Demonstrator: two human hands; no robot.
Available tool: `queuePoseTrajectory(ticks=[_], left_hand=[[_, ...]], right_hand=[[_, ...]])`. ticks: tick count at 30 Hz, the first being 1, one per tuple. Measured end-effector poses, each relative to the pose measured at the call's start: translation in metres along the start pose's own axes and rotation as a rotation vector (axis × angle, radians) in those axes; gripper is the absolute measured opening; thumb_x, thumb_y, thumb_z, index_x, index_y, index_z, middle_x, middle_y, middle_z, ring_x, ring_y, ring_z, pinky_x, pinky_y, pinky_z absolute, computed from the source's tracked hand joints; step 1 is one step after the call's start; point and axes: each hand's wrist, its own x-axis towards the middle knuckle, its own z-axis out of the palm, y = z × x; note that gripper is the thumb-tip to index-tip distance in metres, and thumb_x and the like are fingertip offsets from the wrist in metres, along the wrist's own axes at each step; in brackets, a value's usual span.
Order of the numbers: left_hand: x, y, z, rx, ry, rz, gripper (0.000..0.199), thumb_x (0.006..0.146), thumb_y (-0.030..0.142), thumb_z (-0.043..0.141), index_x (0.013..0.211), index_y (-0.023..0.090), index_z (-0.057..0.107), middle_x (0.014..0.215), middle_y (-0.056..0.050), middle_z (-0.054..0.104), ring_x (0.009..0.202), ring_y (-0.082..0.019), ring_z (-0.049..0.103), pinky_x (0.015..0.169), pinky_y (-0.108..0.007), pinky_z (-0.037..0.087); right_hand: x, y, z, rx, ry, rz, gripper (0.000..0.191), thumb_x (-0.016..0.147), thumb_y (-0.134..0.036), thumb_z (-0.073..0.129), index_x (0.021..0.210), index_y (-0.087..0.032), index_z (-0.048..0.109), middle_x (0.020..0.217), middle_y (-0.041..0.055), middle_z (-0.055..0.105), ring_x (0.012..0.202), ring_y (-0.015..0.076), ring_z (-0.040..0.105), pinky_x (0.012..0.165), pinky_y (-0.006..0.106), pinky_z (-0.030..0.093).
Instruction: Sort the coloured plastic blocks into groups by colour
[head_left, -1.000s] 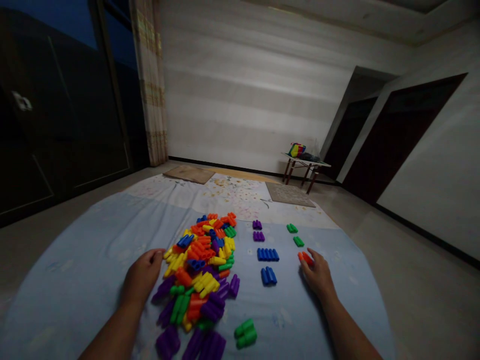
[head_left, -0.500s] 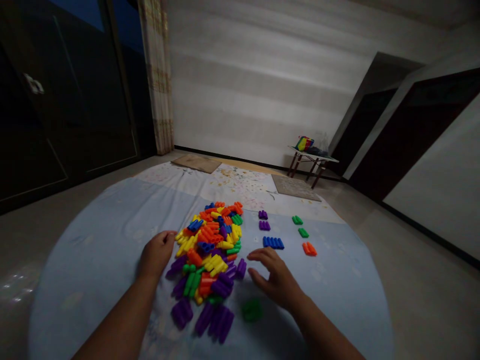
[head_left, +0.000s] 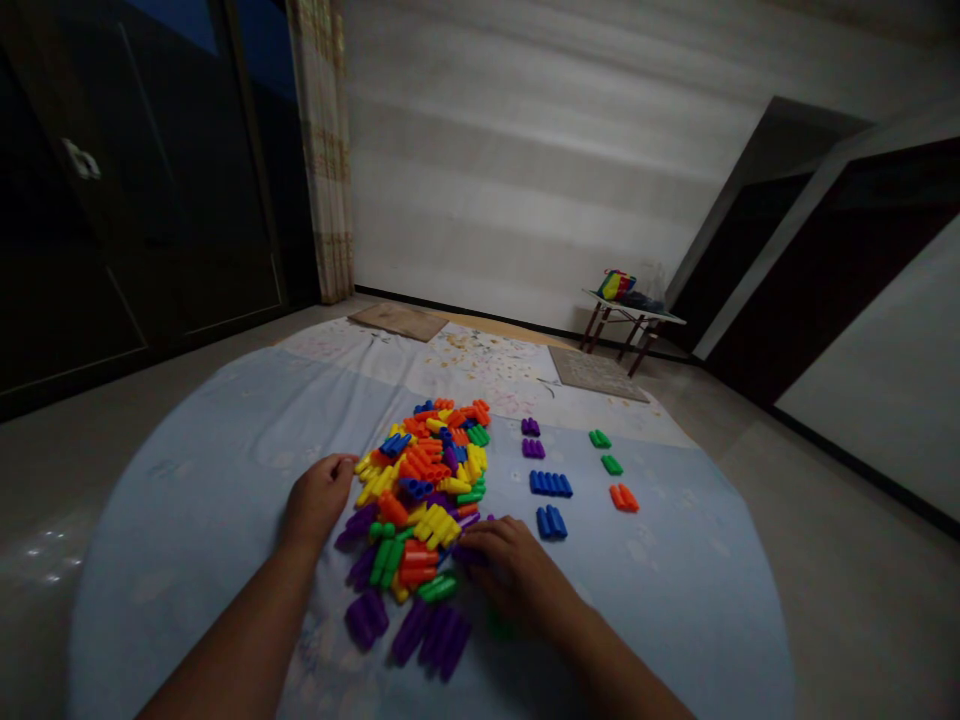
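R hand (head_left: 517,570), fingers curled over purple block (head_left: 469,556) at right side of block pile (head_left: 424,465), tbl's (head_left: 187,510) near half; can't tell if gripped. Half a sec ago same hand was open, off the pile. Smaller blue block (head_left: 551,522), hidden by it then, now shows, on tbl's right half. Green block (head_left: 501,626) twd near edge now mostly covered. L hand (head_left: 319,500) half-curled at pile's left, abt unmoved; can't tell if holding anything.
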Motion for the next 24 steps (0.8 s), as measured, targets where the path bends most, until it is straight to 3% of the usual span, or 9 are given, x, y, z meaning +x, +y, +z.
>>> queuePoseTrajectory(ticks=[5,8,10,17,24], left_hand=[[0.001,-0.002,0.000,-0.007,-0.004,0.001,0.040,0.079,0.042,0.035,0.090,0.019,0.066,0.096,-0.007,0.069,0.091,-0.019,0.062,0.078,-0.025,0.045],[0.000,0.000,-0.001,-0.015,-0.009,-0.012,0.040,0.079,0.042,0.035,0.091,0.019,0.065,0.097,-0.007,0.069,0.092,-0.020,0.062,0.079,-0.025,0.045],[0.000,0.001,-0.001,-0.006,-0.012,-0.021,0.040,0.078,0.042,0.035,0.091,0.019,0.065,0.097,-0.007,0.069,0.092,-0.020,0.062,0.079,-0.026,0.044],[0.000,0.002,-0.002,-0.002,-0.014,-0.032,0.040,0.077,0.042,0.036,0.091,0.019,0.066,0.097,-0.006,0.069,0.093,-0.020,0.061,0.080,-0.026,0.044],[-0.001,0.006,-0.006,0.013,-0.013,-0.042,0.040,0.076,0.042,0.037,0.091,0.019,0.066,0.095,-0.005,0.069,0.091,-0.020,0.061,0.079,-0.026,0.045]], right_hand=[[-0.008,0.009,-0.016,0.100,0.082,0.201,0.026,0.085,-0.026,0.051,0.110,-0.018,0.053,0.097,0.0064,0.063,0.088,0.0168,0.057,0.078,0.030,0.045],[-0.012,0.014,-0.029,0.137,0.046,0.284,0.023,0.087,-0.032,0.049,0.105,-0.019,0.056,0.088,0.0040,0.064,0.078,0.0155,0.058,0.071,0.028,0.045],[-0.015,0.017,-0.038,0.137,0.029,0.294,0.026,0.088,-0.034,0.046,0.107,-0.020,0.057,0.091,0.0045,0.064,0.080,0.0157,0.058,0.073,0.028,0.045],[-0.017,0.018,-0.046,0.081,-0.195,0.300,0.029,0.090,-0.031,0.043,0.112,-0.022,0.060,0.093,0.0054,0.063,0.084,0.0161,0.058,0.076,0.028,0.044],[-0.020,0.023,-0.042,-0.003,-0.056,0.373,0.032,0.083,-0.031,0.055,0.113,-0.024,0.058,0.103,0.0054,0.059,0.073,0.0141,0.059,0.071,0.028,0.046]])
